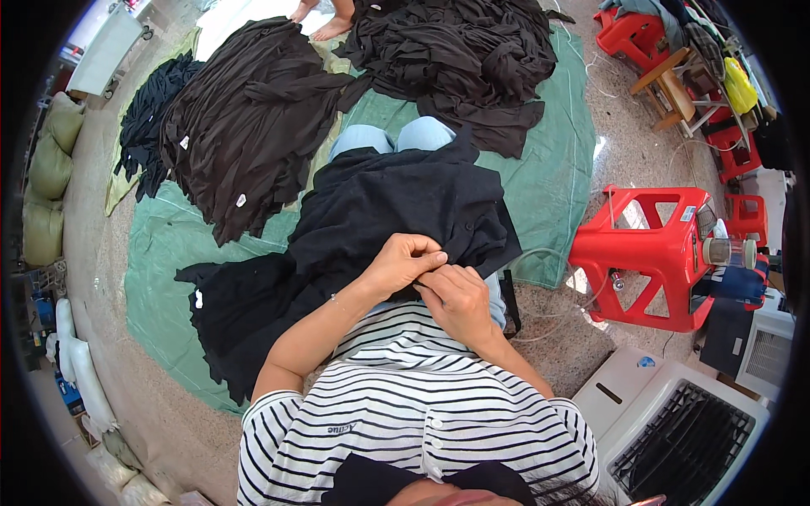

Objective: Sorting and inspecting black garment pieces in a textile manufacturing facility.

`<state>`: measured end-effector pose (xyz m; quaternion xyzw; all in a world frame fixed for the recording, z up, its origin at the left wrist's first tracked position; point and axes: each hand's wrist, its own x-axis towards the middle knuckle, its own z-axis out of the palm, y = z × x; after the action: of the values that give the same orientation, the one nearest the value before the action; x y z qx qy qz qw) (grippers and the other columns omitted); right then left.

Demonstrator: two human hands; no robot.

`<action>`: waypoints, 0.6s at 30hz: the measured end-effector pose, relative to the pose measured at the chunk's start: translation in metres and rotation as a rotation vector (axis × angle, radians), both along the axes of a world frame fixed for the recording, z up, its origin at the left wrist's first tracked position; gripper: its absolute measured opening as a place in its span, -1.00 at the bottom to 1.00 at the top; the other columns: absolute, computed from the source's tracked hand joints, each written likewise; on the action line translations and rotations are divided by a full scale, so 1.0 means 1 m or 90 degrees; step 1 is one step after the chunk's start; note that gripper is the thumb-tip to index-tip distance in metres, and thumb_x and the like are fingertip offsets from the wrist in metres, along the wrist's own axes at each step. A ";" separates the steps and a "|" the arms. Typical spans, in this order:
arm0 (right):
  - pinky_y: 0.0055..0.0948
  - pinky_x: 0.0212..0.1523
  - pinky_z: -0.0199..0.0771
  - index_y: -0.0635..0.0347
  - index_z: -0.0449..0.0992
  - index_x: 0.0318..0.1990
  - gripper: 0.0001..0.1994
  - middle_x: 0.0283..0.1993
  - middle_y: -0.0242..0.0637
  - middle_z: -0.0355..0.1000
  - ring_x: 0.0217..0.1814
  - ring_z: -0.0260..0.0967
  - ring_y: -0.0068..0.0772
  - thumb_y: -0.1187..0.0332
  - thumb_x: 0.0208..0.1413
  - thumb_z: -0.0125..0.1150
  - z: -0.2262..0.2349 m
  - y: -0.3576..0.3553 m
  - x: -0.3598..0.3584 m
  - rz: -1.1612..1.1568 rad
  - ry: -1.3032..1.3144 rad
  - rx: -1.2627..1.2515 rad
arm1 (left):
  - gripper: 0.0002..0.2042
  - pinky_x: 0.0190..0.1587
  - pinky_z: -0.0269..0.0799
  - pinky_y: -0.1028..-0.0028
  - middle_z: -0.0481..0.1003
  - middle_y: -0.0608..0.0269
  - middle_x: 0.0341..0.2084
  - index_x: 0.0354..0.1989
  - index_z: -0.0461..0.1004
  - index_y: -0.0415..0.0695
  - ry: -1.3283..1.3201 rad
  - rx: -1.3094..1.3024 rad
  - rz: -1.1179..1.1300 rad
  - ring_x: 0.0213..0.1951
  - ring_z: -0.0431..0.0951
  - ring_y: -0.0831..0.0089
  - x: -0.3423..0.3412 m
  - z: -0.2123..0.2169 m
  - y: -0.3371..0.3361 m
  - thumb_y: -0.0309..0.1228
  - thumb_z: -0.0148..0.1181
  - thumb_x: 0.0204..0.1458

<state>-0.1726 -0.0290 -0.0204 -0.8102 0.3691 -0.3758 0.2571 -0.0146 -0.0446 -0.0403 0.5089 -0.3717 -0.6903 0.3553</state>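
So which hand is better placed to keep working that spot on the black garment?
Probably the left hand: its fingertips pinch the edge of the black garment on the lap, right at the spot. The right hand lies just beneath, touching the cloth and seemingly steadying it.

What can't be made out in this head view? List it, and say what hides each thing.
- What the left hand and right hand pinch at the black garment: covered by the curled fingers.
- Person at the top edge: only bare feet show; the frame cuts off the rest.
- White tags on the black pile: too small.
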 end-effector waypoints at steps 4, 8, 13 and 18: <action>-0.33 -0.44 0.21 0.16 0.55 -0.38 -0.82 -0.50 -0.35 0.41 -0.46 0.38 -0.29 0.53 -0.20 0.38 0.000 -0.002 0.001 0.014 0.034 -0.012 | -0.87 -0.46 0.26 0.66 0.45 0.47 -0.55 -0.37 0.54 -0.26 -0.084 -0.096 0.066 -0.48 0.32 0.76 -0.015 0.015 -0.001 -0.44 0.24 0.15; -0.35 -0.43 0.19 0.12 0.53 -0.40 -0.82 -0.50 -0.38 0.37 -0.46 0.34 -0.33 0.47 -0.21 0.41 0.000 -0.004 0.001 -0.034 0.008 -0.017 | -0.86 -0.45 0.26 0.70 0.46 0.47 -0.52 -0.37 0.54 -0.26 0.050 0.002 0.116 -0.47 0.34 0.77 -0.015 0.012 0.000 -0.44 0.25 0.14; -0.33 -0.40 0.17 0.13 0.49 -0.44 -0.78 -0.51 -0.39 0.38 -0.45 0.36 -0.30 0.42 -0.24 0.47 0.004 -0.008 -0.012 -0.054 0.030 0.027 | -0.85 -0.42 0.29 0.67 0.51 0.42 -0.50 -0.36 0.58 -0.30 0.100 0.037 0.054 -0.44 0.38 0.75 -0.004 0.005 0.007 -0.44 0.27 0.13; -0.35 -0.34 0.23 0.21 0.54 -0.36 -0.81 -0.44 -0.31 0.43 -0.41 0.38 -0.26 0.54 -0.19 0.42 0.010 -0.018 -0.024 -0.024 0.014 0.110 | -0.87 -0.42 0.26 0.68 0.51 0.43 -0.51 -0.37 0.57 -0.29 0.013 -0.042 0.096 -0.44 0.36 0.76 -0.004 0.006 0.010 -0.47 0.25 0.13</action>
<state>-0.1963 -0.0472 -0.0103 -0.7821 0.4180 -0.3381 0.3152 -0.0183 -0.0345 -0.0346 0.5165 -0.3511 -0.6543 0.4264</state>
